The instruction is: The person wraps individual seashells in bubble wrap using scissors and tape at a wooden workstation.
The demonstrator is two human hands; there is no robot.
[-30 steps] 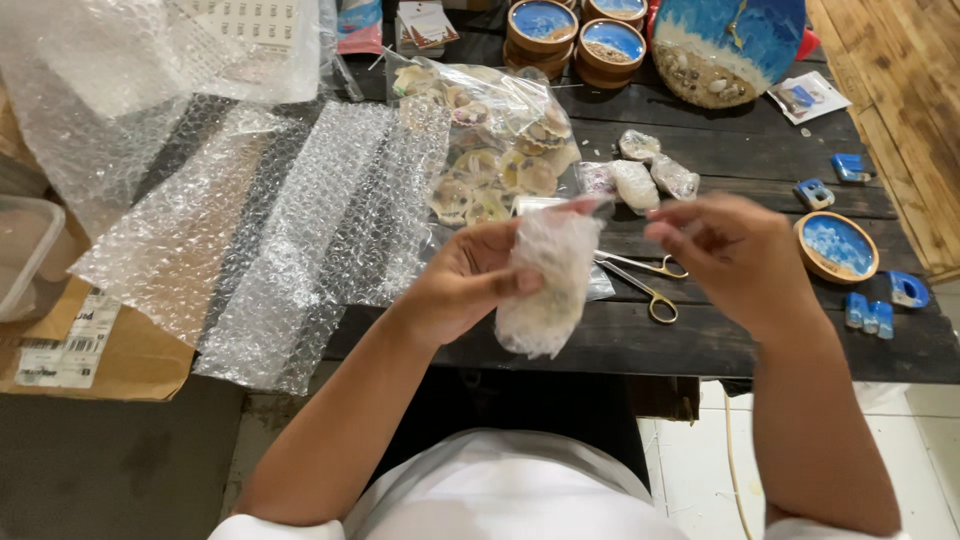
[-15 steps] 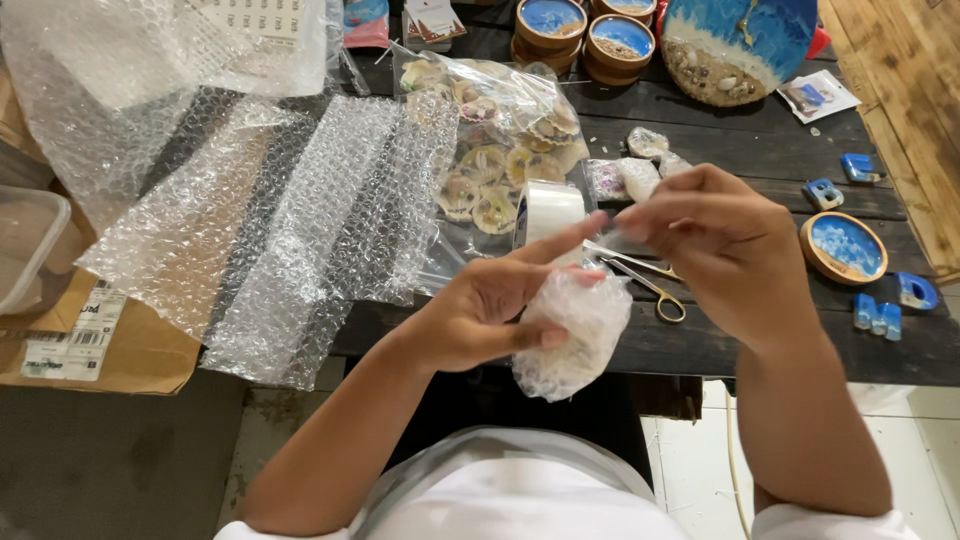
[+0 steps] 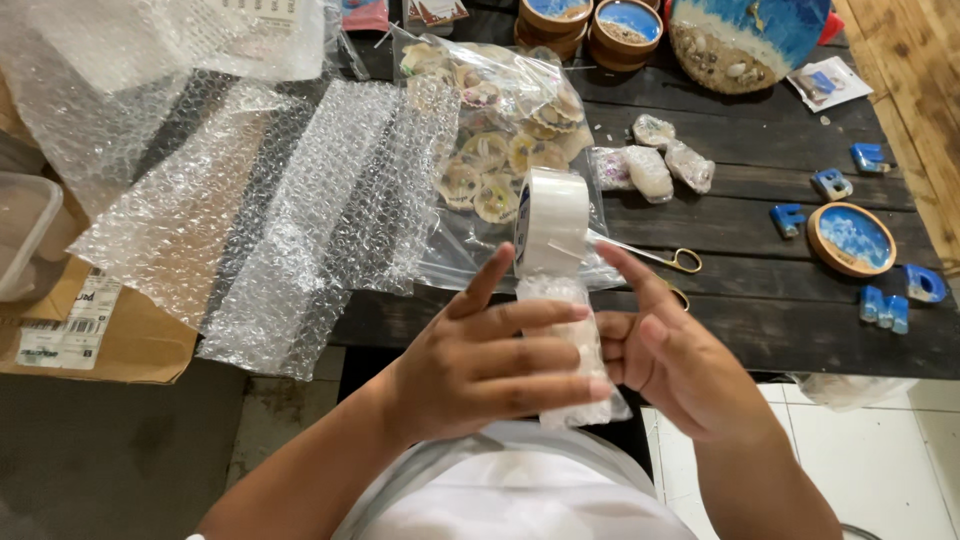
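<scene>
Bubble-wrapped bundle [image 3: 585, 345], small and upright, sits between both hands in front of the person's white-shirted chest, just below the near edge of the dark wooden desk [image 3: 760, 320]. A roll of clear tape [image 3: 548, 222] rests on top of the bundle, standing on edge. The left hand [image 3: 480, 365] wraps around the bundle from the left, its fingers [image 3: 540, 352] curled across the front and pressed against the wrap, with the thumb pointing up toward the roll. The right hand [image 3: 680, 365] cups the bundle from the right, palm facing inward, its fingers partly hidden behind the wrap, and its index finger stretches up toward the lower edge of the roll; whether it touches the tape I cannot tell. On the desk beyond, sheets of bubble wrap [image 3: 290, 220] lie spread to the left. A clear plastic bag of round shell-decorated pieces [image 3: 500, 150] lies behind the roll. Three small wrapped parcels [image 3: 652, 165] sit to the right of the bag. Scissors with gold handles [image 3: 672, 262] lie just behind the right hand. Farther right are blue letter shapes [image 3: 830, 185] and a round wooden dish with a blue sea pattern [image 3: 852, 238]. A cardboard box [image 3: 110, 340] and a clear plastic tub [image 3: 25, 235] stand at the far left.
</scene>
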